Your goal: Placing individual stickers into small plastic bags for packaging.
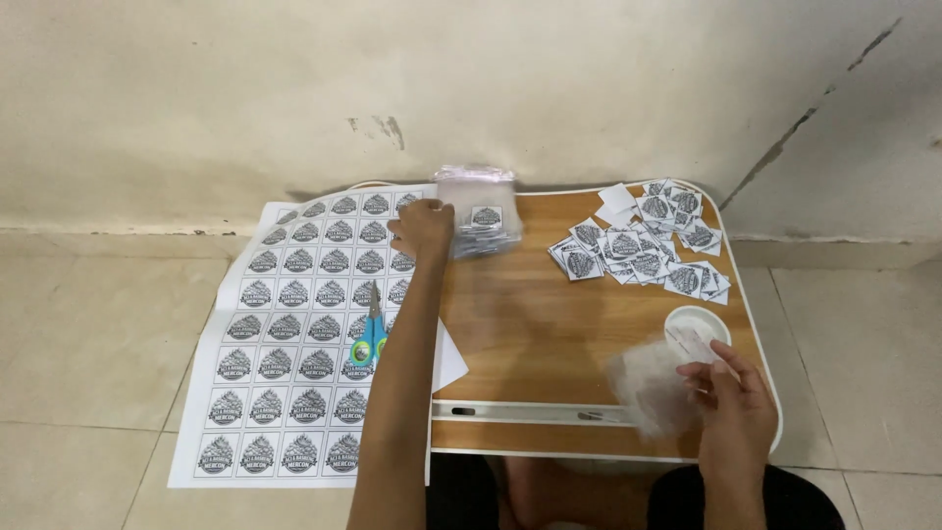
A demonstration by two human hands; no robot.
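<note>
Left hand (424, 228) grips a stack of clear bags (479, 211) at the counter's (530, 324) far edge. Right hand (734, 397) pinches one blurred bag (653, 388), probably empty. Cut labels (643, 250) piled far right; the label sheet (294, 344) is mostly uncut, scissors (371, 339) lying on it.

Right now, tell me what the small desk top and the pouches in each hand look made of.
Desk top: likely wood-look laminate, with brown grain, a slight sheen and a white rim.
Stack of pouches at the left hand: probably thin clear plastic, glossy.
Pouch in the right hand: the same see-through film, blurred.
</note>
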